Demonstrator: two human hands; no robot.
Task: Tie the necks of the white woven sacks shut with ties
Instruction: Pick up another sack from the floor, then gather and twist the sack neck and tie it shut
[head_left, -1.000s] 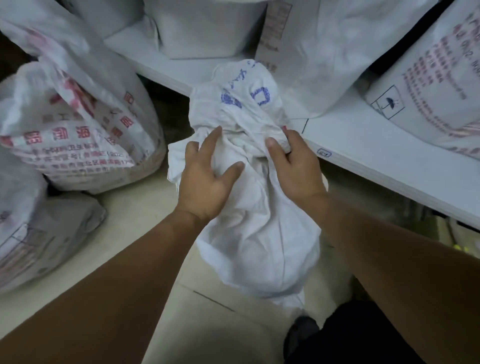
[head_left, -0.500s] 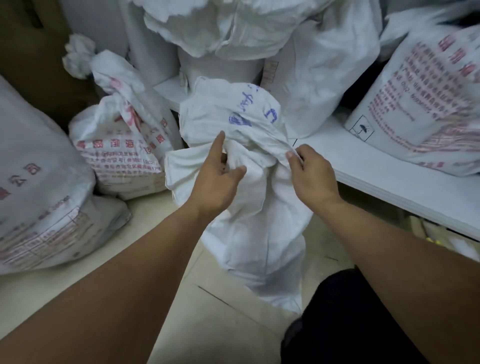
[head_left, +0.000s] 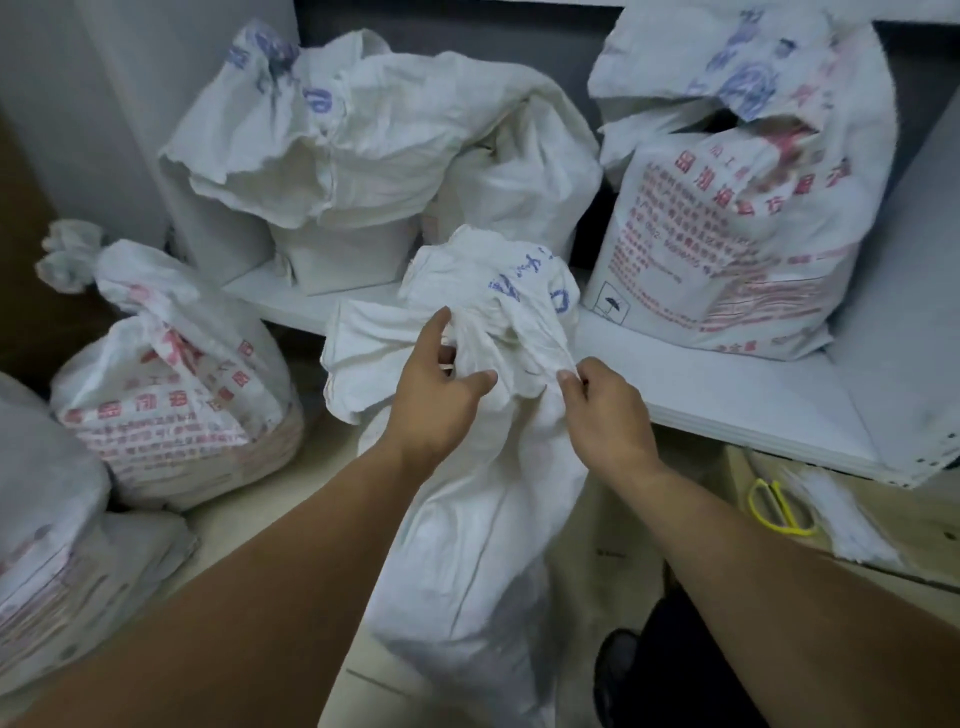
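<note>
Sack (head_left: 483, 519) dead centre, standing on the floor against the front edge of the white shelf (head_left: 727, 400), neck bunched up at 12 o'clock from the hands. Left hand (head_left: 436, 400) wrapped round the gathered neck, thumb out front, other fingers tucked behind the cloth. Right hand (head_left: 608, 415) at 3 o'clock of it, pinching a loose fold between thumb and fingertips. No tie clearly on the neck yet; maybe a pale sliver under the left fingers, too small to call.

Tips for this bit, just opinion: pull every stray fold into one tight rope before wrapping anything, keep the left grip low, leave enough cloth above for the tie to bite. Probably slippery weave, so squeeze hard.

Other bags: knotted bag (head_left: 171, 374) at 9 o'clock, already closed. Open-mouthed bags (head_left: 337, 156) on the shelf at 12, red-printed bag (head_left: 727, 234) at 2, top flopped over. Contents hidden in all, just bulges. Yellow scissors (head_left: 779, 506) at 4 o'clock beside a white bundle (head_left: 841, 525), possibly ties.
</note>
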